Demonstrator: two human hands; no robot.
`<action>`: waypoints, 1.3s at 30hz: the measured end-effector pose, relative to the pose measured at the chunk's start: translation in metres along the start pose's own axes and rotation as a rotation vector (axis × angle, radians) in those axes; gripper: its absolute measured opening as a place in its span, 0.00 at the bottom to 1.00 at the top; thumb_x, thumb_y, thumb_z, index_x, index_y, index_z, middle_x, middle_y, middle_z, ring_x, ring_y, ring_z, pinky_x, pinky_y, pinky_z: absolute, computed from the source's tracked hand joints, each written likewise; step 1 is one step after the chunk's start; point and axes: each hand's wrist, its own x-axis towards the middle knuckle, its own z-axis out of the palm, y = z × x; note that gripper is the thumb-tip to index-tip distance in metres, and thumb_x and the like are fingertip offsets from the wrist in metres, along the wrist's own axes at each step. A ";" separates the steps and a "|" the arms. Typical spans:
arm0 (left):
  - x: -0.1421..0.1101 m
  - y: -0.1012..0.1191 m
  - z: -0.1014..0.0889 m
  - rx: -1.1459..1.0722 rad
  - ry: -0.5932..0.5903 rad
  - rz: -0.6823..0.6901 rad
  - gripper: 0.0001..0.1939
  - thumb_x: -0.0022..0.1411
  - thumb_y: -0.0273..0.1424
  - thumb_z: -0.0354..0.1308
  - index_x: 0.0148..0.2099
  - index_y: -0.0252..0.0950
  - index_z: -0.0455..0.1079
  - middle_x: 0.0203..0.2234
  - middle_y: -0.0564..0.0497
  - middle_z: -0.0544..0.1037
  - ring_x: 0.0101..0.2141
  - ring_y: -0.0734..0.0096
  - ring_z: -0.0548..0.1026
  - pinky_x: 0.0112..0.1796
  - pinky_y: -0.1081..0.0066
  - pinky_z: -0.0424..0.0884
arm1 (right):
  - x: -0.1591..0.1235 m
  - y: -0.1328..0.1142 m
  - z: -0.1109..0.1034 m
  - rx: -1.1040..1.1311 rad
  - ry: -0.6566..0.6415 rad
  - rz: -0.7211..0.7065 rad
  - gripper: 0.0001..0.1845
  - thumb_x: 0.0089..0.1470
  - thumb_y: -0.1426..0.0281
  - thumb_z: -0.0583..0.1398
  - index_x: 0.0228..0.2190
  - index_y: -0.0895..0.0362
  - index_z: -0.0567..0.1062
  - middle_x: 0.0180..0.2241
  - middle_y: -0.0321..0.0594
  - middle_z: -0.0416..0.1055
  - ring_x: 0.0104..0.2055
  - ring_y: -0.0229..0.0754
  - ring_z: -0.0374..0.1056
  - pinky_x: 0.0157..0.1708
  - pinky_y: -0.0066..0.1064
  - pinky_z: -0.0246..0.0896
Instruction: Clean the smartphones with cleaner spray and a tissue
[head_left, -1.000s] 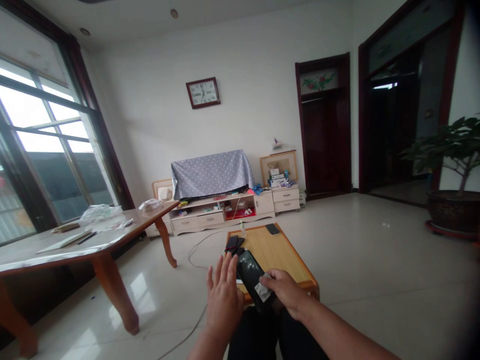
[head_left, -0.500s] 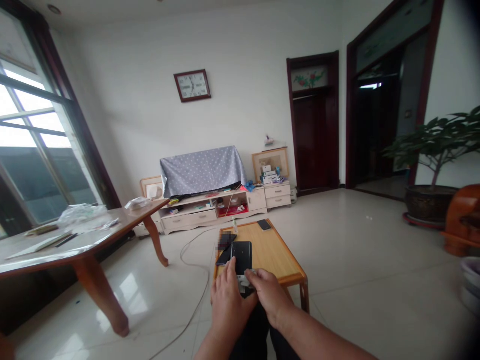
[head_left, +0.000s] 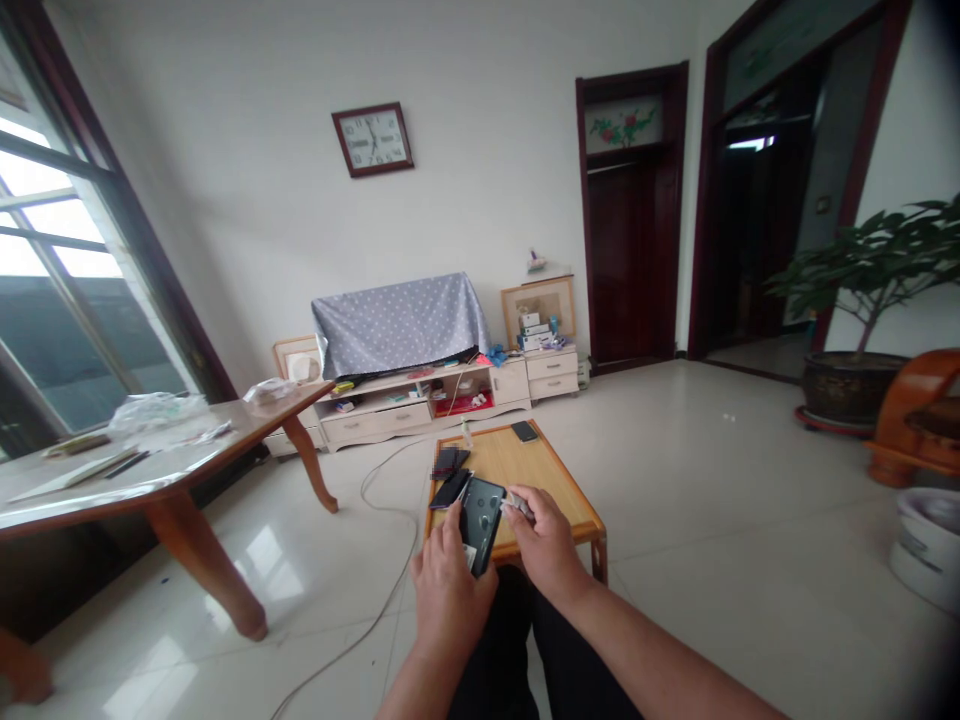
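Observation:
A dark smartphone [head_left: 481, 515] with a glossy surface is gripped along its edges by my left hand [head_left: 452, 582], thumb on the near end and fingers at the left side. It is tilted above the near edge of a low wooden table [head_left: 510, 462]. A whitish cloth or tissue [head_left: 519, 504] is pinched in my right hand [head_left: 551, 540], close to the phone's upper right edge. Something pale [head_left: 470, 555] shows at the phone's lower left. On the table, two dark phone-like things, one in front [head_left: 451, 489], lie beyond my left hand.
Another dark phone [head_left: 524, 431] lies at the table's far end, and a small clear bottle [head_left: 466, 436] stands at its far left. A cable [head_left: 390, 580] runs over the floor. A larger table [head_left: 247, 425] is at left; a white bucket [head_left: 928, 550] stands at right.
The phone has turned from upright to a rightward slant and come slightly lower. My right hand with the cloth has moved from its lower edge up to its right side. The view has shifted slightly.

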 end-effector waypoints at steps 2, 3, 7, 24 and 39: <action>-0.001 0.003 0.001 0.011 -0.005 0.003 0.40 0.56 0.31 0.58 0.69 0.37 0.50 0.58 0.40 0.71 0.57 0.53 0.70 0.54 0.54 0.61 | -0.002 -0.005 -0.001 -0.074 -0.064 -0.119 0.16 0.63 0.65 0.56 0.51 0.53 0.75 0.44 0.46 0.72 0.46 0.47 0.71 0.49 0.39 0.68; -0.001 0.004 0.001 0.016 -0.005 0.001 0.39 0.58 0.32 0.57 0.69 0.37 0.50 0.59 0.40 0.71 0.57 0.53 0.69 0.54 0.54 0.61 | -0.005 -0.008 0.000 -0.111 -0.111 -0.170 0.18 0.63 0.67 0.56 0.53 0.53 0.74 0.45 0.47 0.72 0.48 0.47 0.70 0.50 0.40 0.68; 0.000 0.006 -0.001 0.040 0.008 -0.012 0.36 0.60 0.32 0.55 0.69 0.36 0.51 0.59 0.38 0.71 0.58 0.53 0.69 0.54 0.55 0.62 | -0.023 -0.021 0.003 -0.206 -0.295 -0.313 0.25 0.63 0.73 0.54 0.61 0.55 0.66 0.49 0.50 0.71 0.53 0.50 0.68 0.54 0.44 0.65; -0.004 0.007 0.001 0.046 0.005 -0.013 0.35 0.61 0.28 0.52 0.69 0.36 0.51 0.59 0.38 0.71 0.57 0.56 0.70 0.55 0.56 0.60 | -0.027 -0.032 -0.008 -0.382 -0.327 -0.412 0.22 0.63 0.72 0.55 0.57 0.56 0.72 0.56 0.48 0.71 0.60 0.52 0.62 0.60 0.47 0.59; -0.005 0.004 0.001 0.143 0.037 0.081 0.32 0.62 0.24 0.50 0.68 0.36 0.54 0.58 0.39 0.72 0.55 0.58 0.72 0.55 0.55 0.60 | -0.018 -0.035 -0.022 -0.534 -0.542 -0.472 0.24 0.69 0.59 0.52 0.63 0.45 0.65 0.64 0.39 0.65 0.72 0.55 0.45 0.67 0.66 0.26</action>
